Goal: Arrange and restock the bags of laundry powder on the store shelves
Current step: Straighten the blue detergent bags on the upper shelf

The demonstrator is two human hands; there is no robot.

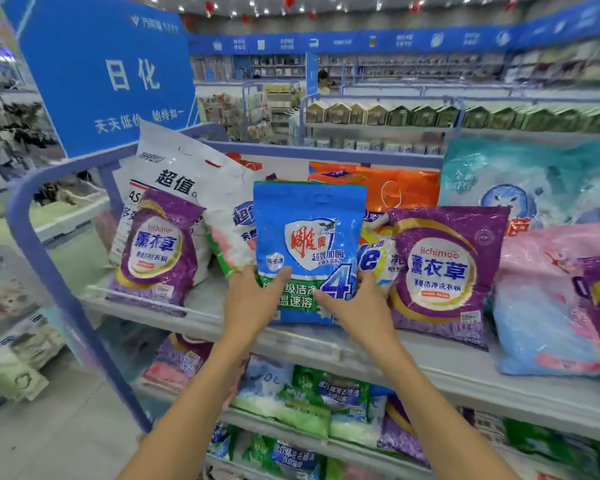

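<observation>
Both hands are on the blue bag (pixel 309 251), dead centre of the frame. My left hand (pixel 253 299) grasps its lower left corner, thumb on the front. My right hand (pixel 357 306) grasps the lower right corner, thumb laid across the print and fingers tucked behind. The bag stands upright, its bottom edge down at the top shelf (pixel 326 344), just behind the front lip.

Room to move: on the left there's a bare strip of shelf between my left hand and the left purple bag (pixel 156 251). On the right it's tight. My right hand fills the gap, and the right purple bag (pixel 440 268) sits just beside my knuckles. Behind stand a leaning white bag (pixel 194 181) and an orange bag (pixel 378 185). A teal bag (pixel 520 181) is at upper right, a pink bag (pixel 548 306) at the right edge.

The shelf is pale grey. A blue rounded frame post (pixel 59 282) closes its left end, with light floor (pixel 66 427) beyond it. More bags (pixel 309 400) crowd the lower shelves. A big blue sign (pixel 101 74) hangs at upper left, and blurred store aisles run across the top.
</observation>
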